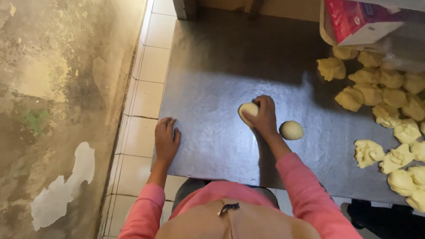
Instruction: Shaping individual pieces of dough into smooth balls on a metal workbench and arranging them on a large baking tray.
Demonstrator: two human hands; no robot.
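Right hand [264, 115]: cupped, fingers curled down over a dough ball [247, 112] on the dark metal surface [218, 58], palm pressing on its right side; it is closed on the dough, not lifting it.
Left hand [166, 140]: lies flat, fingers together, at the near left edge of the surface, holding nothing, well apart from the dough.
Dough in hand: pale and smooth on its exposed left side, sitting about mid-surface, partly hidden under the fingers.
Finished ball [291, 130]: round and smooth, just right of the right wrist, not touching the hand.
Rough dough pieces [406, 131]: a large cluster of ragged, uneven lumps spread over the right side of the surface, from far to near, well apart from both hands.
Carton [357, 20]: red and white, at the far right edge, above the lumps.
Surroundings: a stained wall [45, 94] on the left, pale floor tiles [145, 98] between wall and surface; pink sleeves [309, 189] on both arms.
Step in hand, as I read it: shaping one portion into a ball under the cupped palm, with one ball done and many lumps unshaped.
What the next move seems to call for: steady circular pressure from the palm until the skin is smooth all round, then a light release so the ball keeps its shape beside the finished one.
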